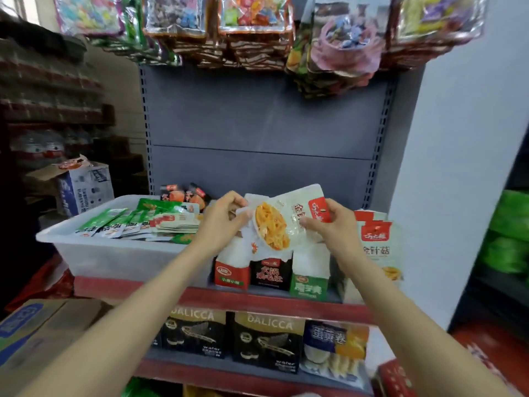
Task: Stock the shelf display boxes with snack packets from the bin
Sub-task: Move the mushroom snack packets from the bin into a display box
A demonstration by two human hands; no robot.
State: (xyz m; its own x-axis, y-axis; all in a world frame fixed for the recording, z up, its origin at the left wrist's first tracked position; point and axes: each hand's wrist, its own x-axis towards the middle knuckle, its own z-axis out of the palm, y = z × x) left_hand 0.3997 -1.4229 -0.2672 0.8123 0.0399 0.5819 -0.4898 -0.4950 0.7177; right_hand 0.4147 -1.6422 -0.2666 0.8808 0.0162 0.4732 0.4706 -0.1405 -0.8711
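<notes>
A grey metal shelf unit fills the middle, its back panel bare above the red-edged shelf. On the shelf's left sits a clear plastic bin of green snack packets, its rim reaching the shelf's front edge. Right of it stands a row of display boxes, open at the top. Above them, both hands hold a small stack of white snack packets: the left hand pinches its left edge, the right hand grips its right edge.
</notes>
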